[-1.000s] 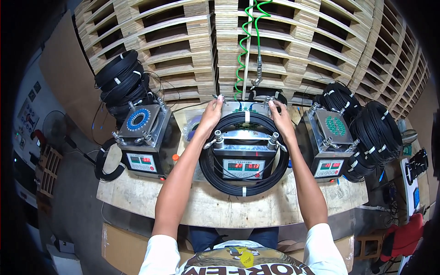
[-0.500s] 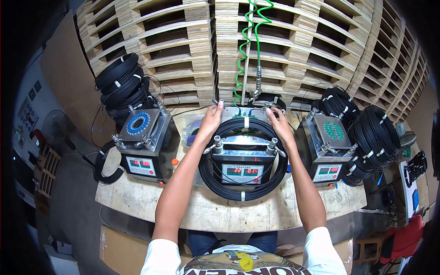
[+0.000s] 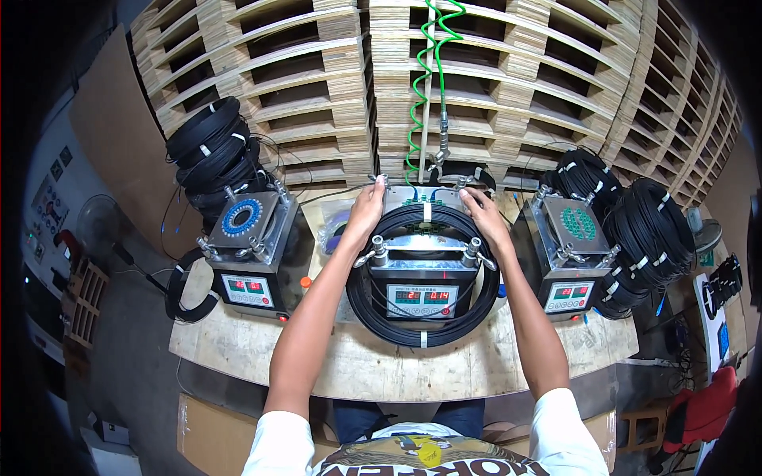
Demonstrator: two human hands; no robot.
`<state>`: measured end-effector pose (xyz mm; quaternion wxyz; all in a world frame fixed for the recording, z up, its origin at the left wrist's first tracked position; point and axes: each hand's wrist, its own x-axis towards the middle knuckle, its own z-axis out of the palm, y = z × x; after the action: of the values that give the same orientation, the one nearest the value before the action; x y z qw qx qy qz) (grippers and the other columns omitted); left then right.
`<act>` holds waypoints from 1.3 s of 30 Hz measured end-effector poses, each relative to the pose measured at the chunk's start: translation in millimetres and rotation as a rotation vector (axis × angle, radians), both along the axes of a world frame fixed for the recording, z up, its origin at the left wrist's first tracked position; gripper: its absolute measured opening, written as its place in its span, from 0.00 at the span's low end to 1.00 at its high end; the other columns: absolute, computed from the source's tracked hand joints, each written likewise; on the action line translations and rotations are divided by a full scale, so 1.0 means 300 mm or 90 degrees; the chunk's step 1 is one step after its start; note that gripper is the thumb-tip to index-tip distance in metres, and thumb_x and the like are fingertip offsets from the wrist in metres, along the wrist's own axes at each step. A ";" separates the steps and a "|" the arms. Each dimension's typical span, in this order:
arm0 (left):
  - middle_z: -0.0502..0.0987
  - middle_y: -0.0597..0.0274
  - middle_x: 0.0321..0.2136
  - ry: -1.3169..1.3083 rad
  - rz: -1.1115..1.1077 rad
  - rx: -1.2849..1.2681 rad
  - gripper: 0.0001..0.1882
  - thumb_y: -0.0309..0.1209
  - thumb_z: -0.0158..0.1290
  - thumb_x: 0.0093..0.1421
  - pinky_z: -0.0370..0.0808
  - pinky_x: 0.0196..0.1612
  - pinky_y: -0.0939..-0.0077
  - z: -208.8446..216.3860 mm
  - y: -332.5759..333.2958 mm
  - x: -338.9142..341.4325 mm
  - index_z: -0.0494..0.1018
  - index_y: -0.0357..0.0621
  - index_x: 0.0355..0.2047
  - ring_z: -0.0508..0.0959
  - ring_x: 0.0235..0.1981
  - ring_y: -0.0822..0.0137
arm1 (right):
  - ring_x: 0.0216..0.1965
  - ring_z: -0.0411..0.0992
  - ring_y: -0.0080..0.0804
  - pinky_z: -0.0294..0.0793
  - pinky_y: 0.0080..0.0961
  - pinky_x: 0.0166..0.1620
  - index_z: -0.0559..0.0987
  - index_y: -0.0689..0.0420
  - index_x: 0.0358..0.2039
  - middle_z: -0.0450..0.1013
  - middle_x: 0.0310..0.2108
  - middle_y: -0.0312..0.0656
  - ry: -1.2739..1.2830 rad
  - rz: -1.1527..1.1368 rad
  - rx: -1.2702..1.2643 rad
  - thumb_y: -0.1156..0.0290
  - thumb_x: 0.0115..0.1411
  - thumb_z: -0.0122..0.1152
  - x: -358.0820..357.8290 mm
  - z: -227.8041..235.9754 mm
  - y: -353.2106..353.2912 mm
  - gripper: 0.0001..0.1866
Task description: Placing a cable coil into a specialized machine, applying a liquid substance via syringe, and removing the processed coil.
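Observation:
A polishing machine (image 3: 422, 266) with a metal top plate and a red-lit display stands in front of me. A coil of black cable (image 3: 425, 339), tied with white bands, hangs around its front. My left hand (image 3: 367, 210) reaches past the coil with thumb and fingers closed on the rear left wing nut (image 3: 383, 181). At the rear right wing nut (image 3: 462, 183), my right hand (image 3: 482, 214) has its fingers closed, partly hiding it. Two front wing nuts, one at the left (image 3: 379, 251) and one at the right (image 3: 474, 252), are untouched. Small green connectors (image 3: 429, 228) show behind the front bar.
Similar machines stand at the left (image 3: 246, 254) and right (image 3: 568, 250) on the wooden table (image 3: 381, 369). Black cable coils are piled beyond them, at the left (image 3: 208, 143) and right (image 3: 647, 230). A green air hose (image 3: 442, 87) hangs before stacked pallets (image 3: 286, 87).
Both hands stay at the rear wing nuts, with only slight finger movement. The whole view has shifted a little.

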<state>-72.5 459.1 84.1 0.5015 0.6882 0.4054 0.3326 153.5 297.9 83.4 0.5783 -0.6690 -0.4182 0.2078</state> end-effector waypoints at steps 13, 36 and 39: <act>0.72 0.36 0.58 -0.014 -0.020 0.000 0.45 0.64 0.37 0.69 0.62 0.65 0.64 0.020 -0.017 -0.006 0.67 0.28 0.61 0.69 0.63 0.49 | 0.34 0.69 0.23 0.71 0.20 0.43 0.75 0.61 0.57 0.77 0.39 0.39 -0.011 -0.029 0.000 0.48 0.66 0.59 -0.005 0.005 -0.005 0.30; 0.74 0.35 0.55 -0.011 0.009 0.032 0.44 0.64 0.42 0.67 0.63 0.64 0.63 0.007 -0.019 -0.003 0.69 0.30 0.60 0.71 0.62 0.47 | 0.35 0.68 0.22 0.70 0.20 0.42 0.74 0.59 0.57 0.74 0.39 0.36 0.022 0.019 0.004 0.50 0.68 0.57 0.000 0.001 0.007 0.27; 0.74 0.35 0.55 -0.012 0.008 0.020 0.44 0.64 0.41 0.67 0.64 0.64 0.63 0.004 -0.017 -0.001 0.69 0.30 0.59 0.71 0.61 0.47 | 0.38 0.71 0.23 0.71 0.21 0.45 0.75 0.57 0.57 0.75 0.44 0.39 0.026 0.013 0.002 0.49 0.68 0.56 -0.003 0.005 -0.005 0.27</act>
<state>-72.8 454.0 85.4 0.4923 0.6903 0.3998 0.3484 152.5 296.4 85.0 0.5857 -0.6592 -0.4135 0.2267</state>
